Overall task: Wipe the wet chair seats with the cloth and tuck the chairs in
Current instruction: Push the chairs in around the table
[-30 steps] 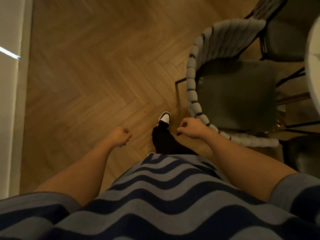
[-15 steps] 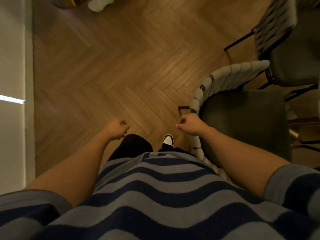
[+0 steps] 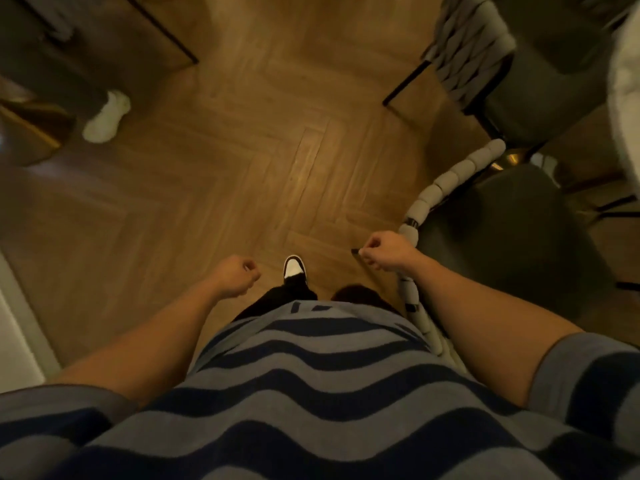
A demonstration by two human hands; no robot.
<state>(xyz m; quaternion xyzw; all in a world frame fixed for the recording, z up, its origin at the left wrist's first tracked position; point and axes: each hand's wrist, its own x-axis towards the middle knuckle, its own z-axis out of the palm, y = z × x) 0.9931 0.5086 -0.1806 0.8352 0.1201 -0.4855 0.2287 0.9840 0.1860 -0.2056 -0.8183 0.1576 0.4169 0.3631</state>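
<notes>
Head view only: my left hand [image 3: 234,277] and right hand [image 3: 386,251] are both curled loosely in front of my striped shirt [image 3: 311,393], and I see nothing held in the left; at the right one's fingertips a small dark edge shows, too blurred for me to name. No cloth is in view, so I cannot say where it is. The near chair [image 3: 502,237] sits just beside the right hand, its padded back rail touching my wrist side, with a second chair [image 3: 540,74] beyond it by the table edge [image 3: 627,109]. My judgement: walking this close, a hip or foot [image 3: 294,268] could catch the rail or a leg and skid the chair; wet seats could go unwiped without the cloth. Under the hands is herringbone wood floor [image 3: 277,150]; far beyond the left hand stands someone's white shoe [image 3: 105,117].
</notes>
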